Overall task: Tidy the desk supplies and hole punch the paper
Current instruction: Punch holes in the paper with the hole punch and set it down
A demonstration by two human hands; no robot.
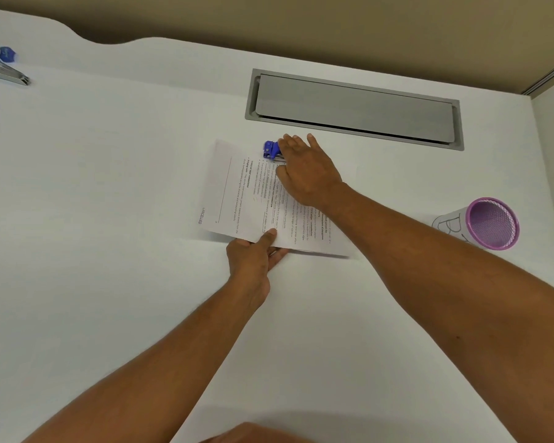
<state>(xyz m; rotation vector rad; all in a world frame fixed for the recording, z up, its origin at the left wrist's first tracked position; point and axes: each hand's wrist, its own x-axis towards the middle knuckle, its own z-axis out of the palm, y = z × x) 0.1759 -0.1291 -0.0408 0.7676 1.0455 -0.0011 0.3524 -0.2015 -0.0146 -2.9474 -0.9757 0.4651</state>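
Now | right hand [307, 174] pressing flat on blue hole punch [271, 150] | left hand [253, 255] pinching paper [234, 190] near edge | paper thin, floppy: support it by the edges

1. A white desk [109, 193] carries everything.
2. A grey cable hatch [354, 108] is set into it.
3. Printed paper [237, 193] and a blue hole punch [271, 150] lie just below-left of the hatch.
4. A purple mesh cup [490, 223] lies tipped below-right of the hatch.
5. A stapler [8, 75] sits far left of the hatch.

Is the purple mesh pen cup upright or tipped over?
Tipped over. The purple mesh cup lies on its side on the desk, its open mouth facing the camera, and nothing shows inside it.
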